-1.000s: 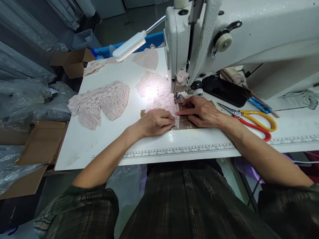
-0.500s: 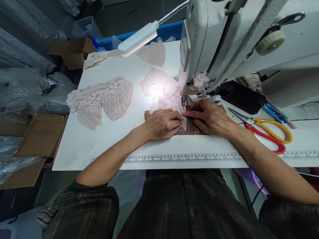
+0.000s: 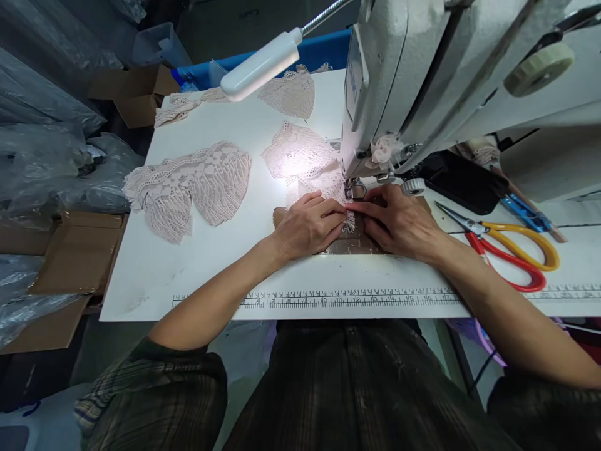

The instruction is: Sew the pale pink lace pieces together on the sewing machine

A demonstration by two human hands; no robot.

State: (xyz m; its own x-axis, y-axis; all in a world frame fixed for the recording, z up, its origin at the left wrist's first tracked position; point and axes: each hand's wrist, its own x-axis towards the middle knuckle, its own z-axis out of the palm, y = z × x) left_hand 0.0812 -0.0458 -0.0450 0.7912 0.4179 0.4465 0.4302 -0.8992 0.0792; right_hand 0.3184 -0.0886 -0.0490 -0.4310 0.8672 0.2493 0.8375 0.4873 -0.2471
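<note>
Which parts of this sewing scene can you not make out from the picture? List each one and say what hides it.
1. Needle: head view, hidden behind the sewing machine head.
2. Lace under the left hand and right hand: covered by them.
3. Scissors tips: hidden behind the right hand.
4. Ruler numbers: too small to read surely.
5. Black object: partly under the machine, unclear.

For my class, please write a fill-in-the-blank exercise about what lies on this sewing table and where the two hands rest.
1. Both the left hand and the right hand press flat on a piece of pink ____ at the sewing machine.
2. The scissors have one red handle and one ____ handle.
3. Printed along the near edge of the table is a ____.

Missing words: lace; yellow; ruler
</note>
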